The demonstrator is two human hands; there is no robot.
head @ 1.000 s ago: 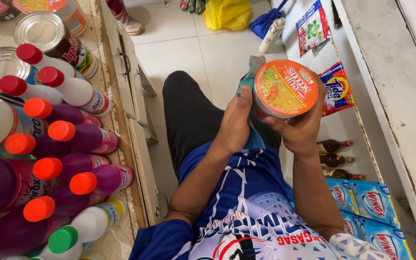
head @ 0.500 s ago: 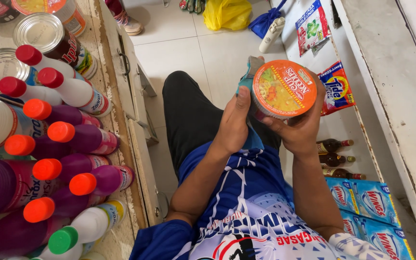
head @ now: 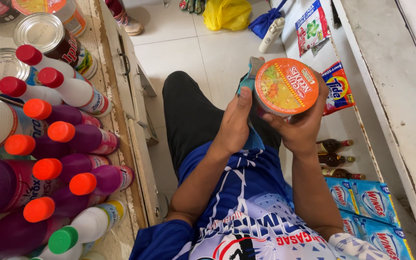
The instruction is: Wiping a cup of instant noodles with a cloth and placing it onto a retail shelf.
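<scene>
A round instant noodle cup (head: pixel 286 86) with an orange-rimmed foil lid is held up in front of the person, above the lap, tilted so that the sealed lid faces the camera; what is inside cannot be seen. The right hand (head: pixel 300 126) is cupped under and around the cup, its fingers wrapped on the far side. The left hand (head: pixel 235 123) is pressed flat against the cup's left side, and a blue-green cloth (head: pixel 249 79) is pinned between its fingers and the cup wall. Both hands are thus closed together on the one cup.

To the left, a worn wooden shelf (head: pixel 121 159) is crowded with containers: purple bottles with orange caps (head: pixel 73 138), white bottles with red caps (head: pixel 68 89), a bottle with a green cap (head: pixel 80 231) and closed tin cans (head: pixel 37 34) seen from above. All caps are seen to be on.

To the right, a white shelf (head: pixel 386 96) is seen, with an orange and blue detergent sachet pack (head: pixel 337 89) and a red and green snack packet (head: pixel 311 26) on its lower board. Three small brown glass bottles (head: pixel 335 159) are laid on their sides there, and blue detergent packs (head: pixel 362 202) lie just beside them. A yellow plastic bag (head: pixel 227 13) and a white bottle (head: pixel 270 36) are on the tiled floor (head: pixel 188 53) beyond the knees
</scene>
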